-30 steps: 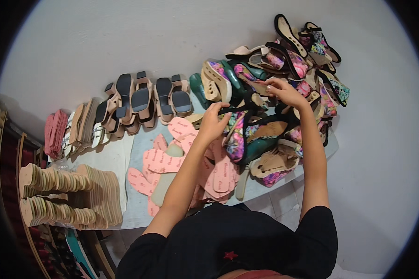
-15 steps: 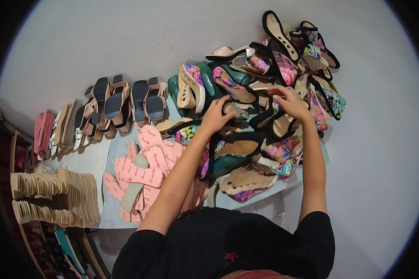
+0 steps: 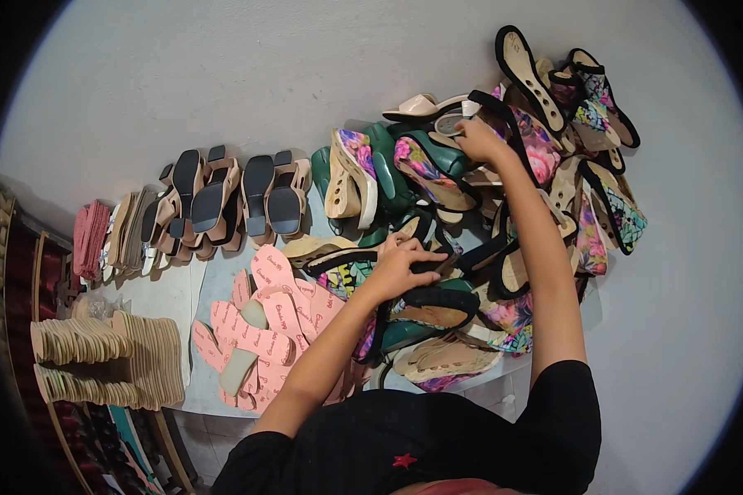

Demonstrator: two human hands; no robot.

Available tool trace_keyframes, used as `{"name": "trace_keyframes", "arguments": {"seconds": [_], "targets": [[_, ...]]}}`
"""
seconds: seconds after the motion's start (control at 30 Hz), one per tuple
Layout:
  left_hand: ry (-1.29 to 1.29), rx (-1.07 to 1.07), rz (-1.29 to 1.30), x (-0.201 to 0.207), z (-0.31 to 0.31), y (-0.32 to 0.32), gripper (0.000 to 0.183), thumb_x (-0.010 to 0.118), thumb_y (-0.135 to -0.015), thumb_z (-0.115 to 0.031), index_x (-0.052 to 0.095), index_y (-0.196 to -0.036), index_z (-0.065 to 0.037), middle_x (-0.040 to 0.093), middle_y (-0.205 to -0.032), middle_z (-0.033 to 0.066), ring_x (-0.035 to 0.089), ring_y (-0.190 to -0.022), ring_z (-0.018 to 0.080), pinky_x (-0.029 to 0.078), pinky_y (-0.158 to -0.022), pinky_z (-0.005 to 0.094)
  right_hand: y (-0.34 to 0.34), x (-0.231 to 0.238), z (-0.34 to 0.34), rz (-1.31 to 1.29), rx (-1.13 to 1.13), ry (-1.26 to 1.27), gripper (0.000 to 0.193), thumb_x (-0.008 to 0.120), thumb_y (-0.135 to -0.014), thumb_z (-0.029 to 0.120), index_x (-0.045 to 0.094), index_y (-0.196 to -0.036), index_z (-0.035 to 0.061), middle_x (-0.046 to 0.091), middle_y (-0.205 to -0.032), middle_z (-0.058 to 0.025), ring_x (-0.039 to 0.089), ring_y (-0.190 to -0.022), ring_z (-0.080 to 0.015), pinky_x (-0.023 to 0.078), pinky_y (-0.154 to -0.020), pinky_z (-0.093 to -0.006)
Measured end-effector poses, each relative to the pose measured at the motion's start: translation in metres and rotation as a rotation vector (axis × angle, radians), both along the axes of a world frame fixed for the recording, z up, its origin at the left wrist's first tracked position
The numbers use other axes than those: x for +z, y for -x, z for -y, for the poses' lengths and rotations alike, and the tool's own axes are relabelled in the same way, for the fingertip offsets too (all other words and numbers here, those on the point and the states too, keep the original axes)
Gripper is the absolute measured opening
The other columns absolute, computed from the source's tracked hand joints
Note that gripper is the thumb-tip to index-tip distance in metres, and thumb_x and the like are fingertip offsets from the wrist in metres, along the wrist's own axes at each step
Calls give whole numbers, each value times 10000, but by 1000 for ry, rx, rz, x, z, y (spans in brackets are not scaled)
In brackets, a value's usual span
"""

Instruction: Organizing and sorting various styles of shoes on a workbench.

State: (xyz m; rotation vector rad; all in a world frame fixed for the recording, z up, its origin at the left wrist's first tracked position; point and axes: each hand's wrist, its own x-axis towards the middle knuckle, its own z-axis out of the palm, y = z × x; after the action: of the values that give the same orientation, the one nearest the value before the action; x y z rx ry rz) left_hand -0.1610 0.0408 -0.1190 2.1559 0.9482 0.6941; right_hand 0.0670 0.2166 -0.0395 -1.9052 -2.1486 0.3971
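A heap of sandals with floral uppers and black edging covers the right part of the table. My left hand [image 3: 404,268] lies over the near middle of the heap, fingers spread across a dark-edged sandal. Farther back, my right hand [image 3: 480,140] reaches in with bent fingers beside a floral wedge sandal [image 3: 425,172] and a green shoe last [image 3: 447,157]. What its fingertips close on is partly hidden. A pale wedge sole with a floral upper [image 3: 353,177] stands left of them. Near my left forearm sits a black-edged sandal with a tan insole [image 3: 433,312].
Pink printed insoles [image 3: 276,293] lie loosely piled left of my left arm. Beige sandals with black soles [image 3: 210,202] line the wall. Stacks of tan soles [image 3: 153,359] fill the table's left end. More sandals [image 3: 530,78] lean against the wall at the back right.
My right hand has moved back and left to the far side of the heap. My left hand has come nearer and right. The whole view has shifted slightly.
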Motion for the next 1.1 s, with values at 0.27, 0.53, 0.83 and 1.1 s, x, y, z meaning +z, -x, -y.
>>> {"name": "trace_keyframes", "arguments": {"seconds": [0.27, 0.53, 0.83, 1.1], "targets": [[55, -72, -50, 6, 0, 2, 489, 675, -666, -399, 584, -1133, -287, 530, -873, 57, 322, -1120, 382, 194, -969, 486, -3, -76, -48, 505, 3, -86, 233, 479, -775, 12, 518, -1005, 10, 515, -1064, -220, 551, -975, -335, 466, -812, -405], [17, -63, -41, 2, 1, 2, 426, 621, -730, -401, 575, -1142, -302, 487, -809, 63, 335, -1094, 374, 206, -962, 484, -10, -58, -81, 180, 42, -97, 417, 500, -704, 4, 468, -1115, -57, 457, -1144, -262, 473, -1061, -374, 395, -911, -414], [9, -61, -21, 0, 1, 3, 381, 565, -776, -361, 566, -1152, -292, 511, -845, 77, 356, -1097, 370, 234, -956, 477, -4, -86, -126, 496, 31, -599, 255, 555, -690, 60, 535, -943, 30, 512, -940, -148, 493, -940, -305, 396, -855, -403], [19, -64, -5, -2, -1, 7, 392, 541, -794, -338, 541, -1181, -275, 530, -893, 83, 337, -1138, 370, 222, -968, 483, -27, -100, -160, 924, -265, -494, 222, 572, -736, 192, 534, -955, 173, 527, -933, -61, 520, -942, -268, 361, -820, -580]]}}
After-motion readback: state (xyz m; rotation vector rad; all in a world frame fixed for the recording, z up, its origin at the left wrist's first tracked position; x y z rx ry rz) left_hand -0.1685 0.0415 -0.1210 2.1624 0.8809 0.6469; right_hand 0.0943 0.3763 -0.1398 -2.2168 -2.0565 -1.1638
